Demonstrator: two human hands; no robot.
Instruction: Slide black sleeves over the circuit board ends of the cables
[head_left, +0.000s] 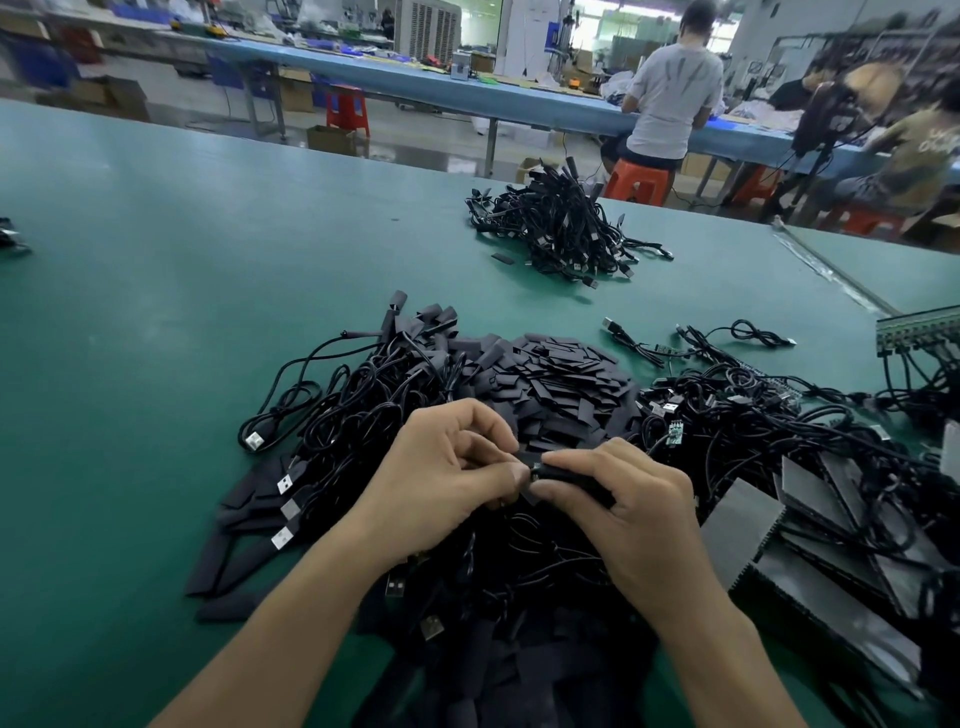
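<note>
Black sleeve (569, 475) sits pinched in the grip of the right hand (639, 519), with the left hand (447, 467) pinching a cable end (527, 460) at its mouth. Beyond, loose sleeves (561, 374) and bare circuit boards (675, 432) await; the far pile (561, 228) looks finished.

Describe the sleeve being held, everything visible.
The sleeve is a short black tube, matte and soft-looking, lying nearly level over the cable heap. The right hand pinches it between thumb and fingers; the left hand pinches its left end. Whether a board is inside cannot be told.
</note>
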